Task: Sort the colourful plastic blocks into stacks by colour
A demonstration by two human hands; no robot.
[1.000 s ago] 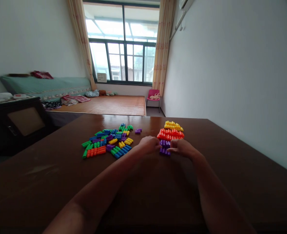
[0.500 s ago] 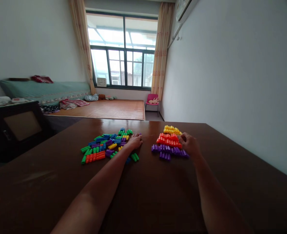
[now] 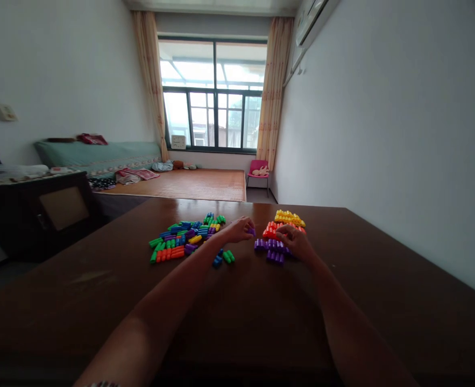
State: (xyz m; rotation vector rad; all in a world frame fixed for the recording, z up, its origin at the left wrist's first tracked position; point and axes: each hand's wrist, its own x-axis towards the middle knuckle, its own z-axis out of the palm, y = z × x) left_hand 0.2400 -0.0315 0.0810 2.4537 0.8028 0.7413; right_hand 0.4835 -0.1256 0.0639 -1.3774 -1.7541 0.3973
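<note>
My left hand (image 3: pixel 240 230) hovers between the two groups of plastic blocks, its fingers closed on a purple block (image 3: pixel 252 233). My right hand (image 3: pixel 296 240) is over the sorted group, thumb and fingers drawn together; whatever may be in them is hidden. Below it lie purple blocks (image 3: pixel 275 257), partly covered by the hand. Red-orange blocks (image 3: pixel 270 230) sit just beyond, and yellow blocks (image 3: pixel 289 217) lie farthest back. To the left spreads a mixed pile of green, blue, purple, yellow and orange blocks (image 3: pixel 170 253).
A brown table (image 3: pixel 237 317) carries all the blocks. A few green blocks (image 3: pixel 228 256) and blue blocks (image 3: pixel 218 259) lie at the pile's near right edge. Beyond the table are a bed (image 3: pixel 205 183), a pink chair (image 3: pixel 258 167) and a dark cabinet (image 3: pixel 31 209).
My left hand has moved right from the mixed pile, carrying a purple block. My right hand has shifted left and nearer, over the red-orange and purple blocks. The camera view has tilted up slightly.
</note>
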